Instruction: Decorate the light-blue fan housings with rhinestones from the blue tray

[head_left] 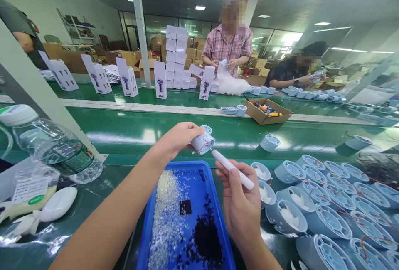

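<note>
- The left hand lifts a small pale blue round fan housing with thin red wires above the far end of the blue plastic tray; I think it is held up so that its open side faces the tool
- The grip of the left hand is closed around the housing, with the fingers on its back and side
- The right hand holds a white pen-shaped tool like a pencil, tilted, with its tip at the edge of the housing where the red wires come out; this slanted hold probably gives fine control of the tip
- The grip of the right hand is pressed together on the lower part of the tool
- The tray lies just below both hands and carries a heap of tiny clear parts and a heap of tiny black parts, near enough for the hands to reach them
- To the right on the green worktop many more pale blue housings stand close together
- A clear plastic water bottle lies at the left, well apart from the hands
- Across the worktop other persons handle similar pieces beside white upright boxes
</note>
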{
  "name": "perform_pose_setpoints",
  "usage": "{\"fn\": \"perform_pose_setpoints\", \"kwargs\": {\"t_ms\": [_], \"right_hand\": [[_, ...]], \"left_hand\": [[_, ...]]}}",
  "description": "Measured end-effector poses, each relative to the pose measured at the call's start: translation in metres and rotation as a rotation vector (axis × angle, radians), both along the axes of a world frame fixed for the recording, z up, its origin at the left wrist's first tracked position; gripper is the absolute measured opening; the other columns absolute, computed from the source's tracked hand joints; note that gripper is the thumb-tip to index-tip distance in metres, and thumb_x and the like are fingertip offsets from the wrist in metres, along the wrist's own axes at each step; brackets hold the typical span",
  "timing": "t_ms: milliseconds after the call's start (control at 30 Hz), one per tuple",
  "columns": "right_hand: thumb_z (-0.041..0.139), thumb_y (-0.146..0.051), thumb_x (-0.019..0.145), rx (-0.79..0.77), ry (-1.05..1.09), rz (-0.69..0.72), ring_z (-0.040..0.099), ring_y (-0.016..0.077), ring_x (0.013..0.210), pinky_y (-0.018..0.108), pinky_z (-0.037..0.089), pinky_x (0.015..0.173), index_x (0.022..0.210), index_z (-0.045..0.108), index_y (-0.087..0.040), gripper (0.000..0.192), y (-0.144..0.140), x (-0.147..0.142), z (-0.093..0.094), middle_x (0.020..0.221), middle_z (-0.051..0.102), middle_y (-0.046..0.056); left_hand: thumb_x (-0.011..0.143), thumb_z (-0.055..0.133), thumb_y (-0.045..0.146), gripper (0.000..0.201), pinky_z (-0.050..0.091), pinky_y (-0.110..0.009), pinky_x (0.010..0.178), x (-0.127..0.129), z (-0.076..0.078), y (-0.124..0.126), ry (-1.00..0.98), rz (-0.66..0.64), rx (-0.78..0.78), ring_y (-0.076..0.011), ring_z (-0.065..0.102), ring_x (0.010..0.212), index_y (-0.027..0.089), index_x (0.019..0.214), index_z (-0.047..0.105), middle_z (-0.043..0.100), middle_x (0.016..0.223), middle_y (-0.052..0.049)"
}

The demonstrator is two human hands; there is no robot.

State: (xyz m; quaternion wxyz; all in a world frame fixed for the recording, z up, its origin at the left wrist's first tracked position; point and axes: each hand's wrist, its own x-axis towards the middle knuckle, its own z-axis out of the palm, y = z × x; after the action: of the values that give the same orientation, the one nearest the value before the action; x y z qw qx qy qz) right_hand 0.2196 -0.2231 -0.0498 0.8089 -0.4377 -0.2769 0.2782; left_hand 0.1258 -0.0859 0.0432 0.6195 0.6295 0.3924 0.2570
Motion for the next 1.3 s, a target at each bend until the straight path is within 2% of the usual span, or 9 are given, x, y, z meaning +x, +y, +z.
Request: {"fn": "perform_pose_setpoints", "kwargs": {"t_ms": [500, 600, 733, 867, 1000, 1067, 1167, 1233, 1300], "right_hand": [[0.062, -0.040, 0.086, -0.095, -0.238, -0.081, 0.069, 0.0194, 0.084, 0.035, 0.056, 0.073, 0.098, 0.057, -0.021, 0.023, -0.003, -0.001, 0.006, 0.099, 0.067, 0.007], [0.064, -0.044, 0.083, -0.165, -0.244, -0.121, 0.061, 0.0139, 0.061, 0.027, 0.051, 0.057, 0.095, 0.057, -0.021, 0.027, -0.003, 0.000, 0.008, 0.077, 0.064, 0.000], [0.058, -0.053, 0.084, -0.369, -0.370, 0.147, 0.037, 0.0097, 0.046, 0.022, 0.030, 0.042, 0.081, 0.060, -0.018, 0.035, -0.004, 0.000, 0.008, 0.053, 0.044, -0.006], [0.044, -0.055, 0.091, -0.315, -0.423, 0.330, 0.028, 0.0089, 0.047, 0.022, 0.022, 0.042, 0.081, 0.061, -0.018, 0.042, -0.007, -0.005, 0.002, 0.053, 0.032, -0.007], [0.042, -0.054, 0.093, -0.212, -0.342, 0.410, 0.023, 0.0091, 0.045, 0.023, 0.020, 0.042, 0.103, 0.062, -0.018, 0.043, -0.008, -0.006, -0.003, 0.054, 0.025, -0.008], [0.042, -0.054, 0.093, -0.188, -0.308, 0.442, 0.021, 0.0090, 0.045, 0.023, 0.020, 0.043, 0.108, 0.062, -0.018, 0.044, -0.007, -0.006, -0.003, 0.054, 0.024, -0.009], [0.044, -0.054, 0.092, -0.182, -0.272, 0.422, 0.020, 0.0087, 0.045, 0.023, 0.019, 0.043, 0.110, 0.062, -0.018, 0.043, -0.006, -0.007, 0.001, 0.053, 0.023, -0.009], [0.045, -0.053, 0.092, -0.186, -0.277, 0.371, 0.020, 0.0088, 0.046, 0.023, 0.019, 0.043, 0.107, 0.063, -0.018, 0.042, -0.005, -0.005, 0.006, 0.054, 0.024, -0.009], [0.048, -0.052, 0.091, -0.205, -0.340, 0.337, 0.023, 0.0091, 0.049, 0.023, 0.019, 0.045, 0.101, 0.066, -0.018, 0.040, -0.004, -0.003, 0.011, 0.055, 0.029, -0.007]], "left_hand": [[0.079, 0.060, 0.040, 0.026, 0.044, -0.028, 0.056, 0.007, -0.006, -0.007, 0.073, -0.009, 0.093, -0.0126, 0.054, 0.059, 0.018, 0.069, 0.051, 0.061, 0.070, -0.004], [0.078, 0.059, 0.038, 0.023, 0.036, -0.025, 0.049, 0.012, -0.009, -0.013, 0.032, 0.053, 0.109, -0.0107, 0.049, 0.053, 0.019, 0.067, 0.049, 0.058, 0.064, -0.002], [0.077, 0.058, 0.034, 0.033, 0.030, -0.023, 0.045, 0.023, -0.008, -0.030, -0.243, 0.283, 0.125, -0.0077, 0.036, 0.047, 0.021, 0.058, 0.034, 0.037, 0.054, 0.004], [0.077, 0.060, 0.040, 0.046, 0.030, -0.023, 0.047, 0.032, -0.008, -0.046, -0.351, 0.425, 0.248, -0.0073, 0.030, 0.049, 0.019, 0.054, 0.025, 0.028, 0.056, 0.004], [0.077, 0.056, 0.048, 0.045, 0.027, -0.024, 0.043, 0.031, -0.010, -0.052, -0.411, 0.389, 0.085, -0.0086, 0.031, 0.047, 0.021, 0.058, 0.026, 0.030, 0.056, 0.004], [0.079, 0.054, 0.048, 0.044, 0.027, -0.024, 0.044, 0.029, -0.012, -0.052, -0.427, 0.399, 0.105, -0.0093, 0.032, 0.048, 0.021, 0.059, 0.026, 0.031, 0.057, 0.004], [0.078, 0.057, 0.046, 0.035, 0.035, -0.025, 0.053, 0.025, -0.011, -0.051, -0.348, 0.327, 0.375, -0.0119, 0.041, 0.060, 0.021, 0.063, 0.037, 0.044, 0.067, 0.001], [0.075, 0.062, 0.043, 0.028, 0.038, -0.025, 0.061, 0.019, -0.008, -0.048, -0.180, 0.187, 0.552, -0.0135, 0.045, 0.070, 0.022, 0.071, 0.044, 0.050, 0.078, -0.001], [0.076, 0.062, 0.046, 0.030, 0.037, -0.026, 0.062, 0.009, -0.003, -0.039, 0.011, 0.080, 0.581, -0.0139, 0.045, 0.070, 0.022, 0.078, 0.043, 0.049, 0.077, 0.000]]}}
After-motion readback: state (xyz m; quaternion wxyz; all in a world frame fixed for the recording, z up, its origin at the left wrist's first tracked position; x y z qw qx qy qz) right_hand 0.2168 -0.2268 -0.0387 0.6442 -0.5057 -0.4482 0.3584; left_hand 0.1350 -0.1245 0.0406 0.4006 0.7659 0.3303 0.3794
